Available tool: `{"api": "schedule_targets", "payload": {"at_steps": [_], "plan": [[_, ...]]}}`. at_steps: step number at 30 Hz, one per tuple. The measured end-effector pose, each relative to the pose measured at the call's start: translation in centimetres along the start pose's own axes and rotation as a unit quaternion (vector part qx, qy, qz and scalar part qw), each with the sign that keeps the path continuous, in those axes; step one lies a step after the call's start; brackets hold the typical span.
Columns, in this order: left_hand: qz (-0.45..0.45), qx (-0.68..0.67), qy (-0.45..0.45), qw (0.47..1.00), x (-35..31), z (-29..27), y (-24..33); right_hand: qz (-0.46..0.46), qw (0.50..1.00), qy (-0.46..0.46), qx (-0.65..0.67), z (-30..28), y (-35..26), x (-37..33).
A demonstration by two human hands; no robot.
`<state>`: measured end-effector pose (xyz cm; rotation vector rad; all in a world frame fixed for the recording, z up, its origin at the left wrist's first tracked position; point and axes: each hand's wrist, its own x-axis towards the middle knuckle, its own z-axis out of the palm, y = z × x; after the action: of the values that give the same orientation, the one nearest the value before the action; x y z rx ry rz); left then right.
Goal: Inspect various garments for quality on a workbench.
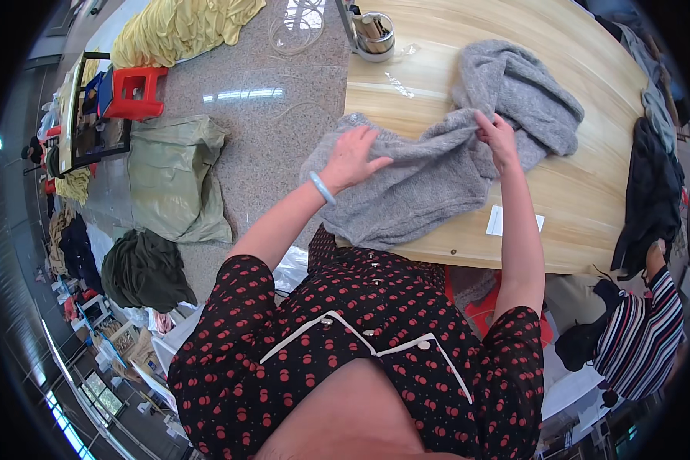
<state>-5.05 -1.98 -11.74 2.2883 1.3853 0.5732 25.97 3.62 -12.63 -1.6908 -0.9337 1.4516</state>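
Observation:
A fuzzy grey knitted sweater lies across the near left part of the wooden table, its lower left portion hanging past the edge close to my body. Its far part is bunched up toward the upper right. My left hand, with a pale bangle at the wrist, rests on the left part of the knit, fingers stretched and thumb apart. Farther right, my right hand pinches a fold of the sweater between thumb and fingers. A small white paper lies partly behind my right forearm.
A metal cup of tools and clear plastic scraps sit at the table's far left. On the left floor are a red stool, an olive sack and dark green cloth. A person in stripes is at right beside dark garments.

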Motion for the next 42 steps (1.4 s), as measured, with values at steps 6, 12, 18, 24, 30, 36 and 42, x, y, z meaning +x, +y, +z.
{"api": "schedule_targets", "payload": {"at_steps": [6, 12, 18, 24, 30, 36, 42], "plan": [[-0.046, -0.011, -0.117, 0.992, 2.4, 3.9, 2.6, 0.004, 0.995, 0.069, 0.075, -1.5, 0.3, -1.6], [-0.036, 0.049, -0.153, 0.986, -1.5, 0.0, -0.2, -0.207, 0.893, 0.295, -0.271, -3.9, 0.6, -2.2], [0.008, -0.076, -0.199, 0.977, -5.1, 2.3, 6.3, -0.251, 0.927, -0.018, -0.278, 9.7, -0.3, -3.6], [0.084, -0.256, -0.277, 0.922, -7.1, 3.8, 11.3, -0.179, 0.861, -0.128, -0.459, 21.7, 2.7, -2.3], [-0.163, -0.251, -0.141, 0.944, -2.9, -2.9, 1.5, -0.181, 0.852, -0.170, -0.461, 20.4, 3.8, -1.3], [0.000, -0.064, -0.059, 0.996, 6.1, -2.0, -4.7, -0.069, 0.947, -0.272, -0.155, 12.8, 0.3, -9.0], [0.240, 0.035, 0.007, 0.970, 13.2, 7.1, -2.5, 0.099, 0.978, -0.161, 0.084, 5.8, -2.2, -16.7]]}}
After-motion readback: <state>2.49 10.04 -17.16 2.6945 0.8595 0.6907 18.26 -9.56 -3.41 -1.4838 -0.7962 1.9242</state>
